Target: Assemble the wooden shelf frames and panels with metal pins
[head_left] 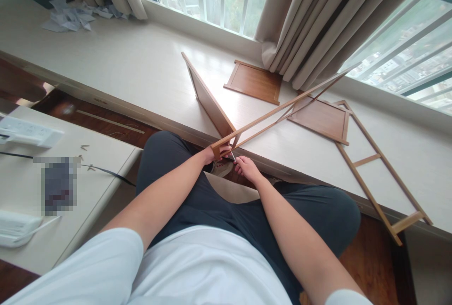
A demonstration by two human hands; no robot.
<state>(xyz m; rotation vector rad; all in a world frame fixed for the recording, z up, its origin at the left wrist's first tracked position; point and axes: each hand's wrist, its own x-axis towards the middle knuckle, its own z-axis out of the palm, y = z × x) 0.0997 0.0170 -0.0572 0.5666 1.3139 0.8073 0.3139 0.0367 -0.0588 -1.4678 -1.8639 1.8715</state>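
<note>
Head view: the left hand [216, 152] is closed around the near corner of a slanted wooden frame [282, 106], which runs away up-right from both hands. The right hand [247, 168] is just beside it, fingers curled narrow at that corner; whether it grips anything I cannot tell. An upright panel [208, 100] stands just beyond the left hand.

White short-sleeved shirt [197, 267], dark grey trousers [169, 154], bare forearms, pale red-trimmed sneaker [222, 168].

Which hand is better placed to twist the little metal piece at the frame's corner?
Probably right: the right hand holds the metal piece, while the left hand grips the frame end.
</note>
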